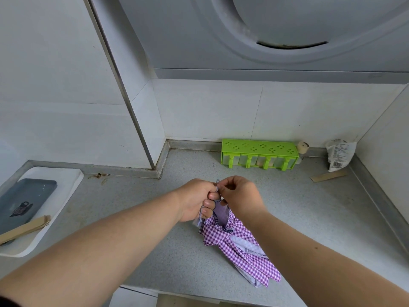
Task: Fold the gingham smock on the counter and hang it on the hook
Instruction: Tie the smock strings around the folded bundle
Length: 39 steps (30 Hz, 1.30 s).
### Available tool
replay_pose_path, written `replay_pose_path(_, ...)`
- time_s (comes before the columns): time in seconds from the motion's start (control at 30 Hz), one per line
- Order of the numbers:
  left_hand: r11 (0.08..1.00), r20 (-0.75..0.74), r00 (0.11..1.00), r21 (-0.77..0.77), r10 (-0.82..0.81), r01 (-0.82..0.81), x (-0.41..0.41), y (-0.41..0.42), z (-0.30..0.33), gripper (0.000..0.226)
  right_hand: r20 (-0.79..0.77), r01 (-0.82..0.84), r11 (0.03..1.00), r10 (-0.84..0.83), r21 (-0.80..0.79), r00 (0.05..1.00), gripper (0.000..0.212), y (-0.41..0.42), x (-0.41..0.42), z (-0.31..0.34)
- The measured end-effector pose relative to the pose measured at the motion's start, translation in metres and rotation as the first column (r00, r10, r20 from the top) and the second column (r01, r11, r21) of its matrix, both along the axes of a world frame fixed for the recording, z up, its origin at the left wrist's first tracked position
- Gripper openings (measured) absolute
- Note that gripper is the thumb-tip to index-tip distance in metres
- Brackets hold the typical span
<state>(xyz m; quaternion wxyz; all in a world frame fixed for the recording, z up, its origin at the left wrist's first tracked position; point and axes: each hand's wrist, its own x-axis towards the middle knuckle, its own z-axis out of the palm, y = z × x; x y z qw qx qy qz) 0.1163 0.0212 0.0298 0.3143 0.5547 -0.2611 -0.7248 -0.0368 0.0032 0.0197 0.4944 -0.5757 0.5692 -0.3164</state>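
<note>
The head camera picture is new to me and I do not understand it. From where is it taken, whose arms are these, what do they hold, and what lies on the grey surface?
There is no machine here. A person wears one wide-angle camera on the head, so you look forward and down along that person's own two bare arms.

The left hand grips the bunched top of a purple gingham smock. The right hand pinches a thin cord or loop at that same top. The rest of the smock trails down onto the grey counter.

At the back wall stands a green rack with hook-like tabs, and right of it a crumpled packet. On the far left a white tray carries a dark blue tray.
</note>
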Motion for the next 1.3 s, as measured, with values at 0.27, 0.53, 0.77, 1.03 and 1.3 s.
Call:
replay_pose_path(0.27,0.998,-0.052,0.999,0.061,0.016,-0.013,-0.006,-0.008,-0.003,0.025,-0.111,-0.17,0.979,0.158,-0.109,0.981,0.023,-0.004,-0.003,-0.002)
replay_pose_path(0.53,0.992,-0.068,0.996,0.118,0.063,-0.055,-0.011,-0.008,-0.006,0.036,-0.173,-0.286,0.95,0.263,-0.122,0.949,0.009,-0.008,-0.01,0.003)
replay_pose_path(0.77,0.984,0.033,0.987,0.08,0.159,-0.161,-0.017,-0.007,-0.006,0.036,-0.193,-0.242,0.959,0.212,-0.147,0.958,0.011,-0.009,-0.009,-0.002)
replay_pose_path(1.03,0.979,0.049,0.977,0.0,0.206,-0.206,-0.007,-0.003,-0.004,0.023,-0.106,-0.175,0.981,0.165,-0.085,0.981,0.02,-0.007,-0.01,-0.002)
replay_pose_path(1.3,0.981,0.061,0.982,-0.086,0.18,-0.174,-0.003,0.001,-0.004,0.01,-0.065,-0.093,0.995,0.091,-0.025,0.994,0.018,-0.003,-0.008,0.002)
